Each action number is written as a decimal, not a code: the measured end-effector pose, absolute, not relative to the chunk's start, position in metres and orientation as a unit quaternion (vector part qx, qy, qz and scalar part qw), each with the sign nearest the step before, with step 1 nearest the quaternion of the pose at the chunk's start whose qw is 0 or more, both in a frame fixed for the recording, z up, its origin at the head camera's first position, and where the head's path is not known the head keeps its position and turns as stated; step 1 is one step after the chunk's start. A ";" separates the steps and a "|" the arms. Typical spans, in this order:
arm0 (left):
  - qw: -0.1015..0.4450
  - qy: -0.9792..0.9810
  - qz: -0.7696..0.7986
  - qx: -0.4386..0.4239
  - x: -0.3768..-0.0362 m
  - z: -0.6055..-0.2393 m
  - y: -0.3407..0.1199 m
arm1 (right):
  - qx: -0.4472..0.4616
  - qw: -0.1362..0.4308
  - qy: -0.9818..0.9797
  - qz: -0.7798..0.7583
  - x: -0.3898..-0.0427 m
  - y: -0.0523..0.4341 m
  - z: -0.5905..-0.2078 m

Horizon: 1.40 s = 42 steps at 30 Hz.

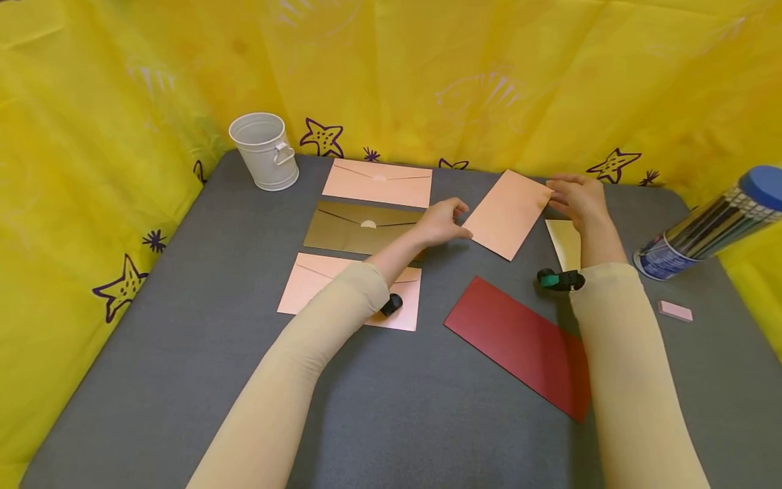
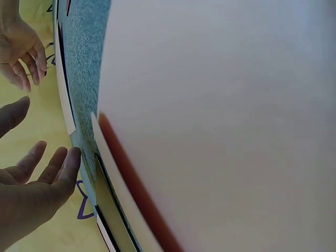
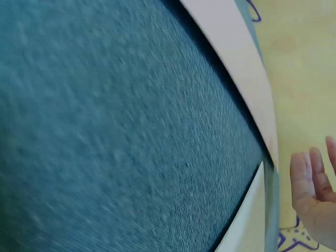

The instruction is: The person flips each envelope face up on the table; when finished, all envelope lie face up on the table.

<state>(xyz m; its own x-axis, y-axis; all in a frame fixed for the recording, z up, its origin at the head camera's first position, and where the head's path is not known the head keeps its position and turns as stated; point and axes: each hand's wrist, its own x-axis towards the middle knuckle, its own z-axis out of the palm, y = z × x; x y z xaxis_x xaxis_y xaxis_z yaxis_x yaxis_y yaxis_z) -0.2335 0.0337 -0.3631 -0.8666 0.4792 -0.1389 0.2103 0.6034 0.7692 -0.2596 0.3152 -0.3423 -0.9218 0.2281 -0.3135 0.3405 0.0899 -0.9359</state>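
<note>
A plain peach envelope (image 1: pixel 508 216) lies at a slant on the grey table, between the two hands. My left hand (image 1: pixel 442 223) is at its left corner, over the right end of a gold-brown envelope (image 1: pixel 348 234); in the left wrist view its thumb and fingers are spread apart with nothing between them. At the peach envelope's right corner is my right hand (image 1: pixel 583 202), fingertips right at the edge. The right wrist view shows these fingers extended and fairly straight. Partly hidden below the right hand is a pale yellow envelope (image 1: pixel 563 239).
Pink envelopes (image 1: pixel 375 183) lie above and below the gold-brown one in a column. A red envelope (image 1: pixel 519 346) lies nearer, partly under the right sleeve. A white bucket (image 1: pixel 265 153) stands back left; a pencil tub (image 1: pixel 702 234) and pink eraser (image 1: pixel 675 311) are at right.
</note>
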 end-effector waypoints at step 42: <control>0.135 0.927 0.285 0.202 -0.232 -0.377 0.052 | 0.094 0.099 0.928 -0.347 -0.276 0.328 -0.363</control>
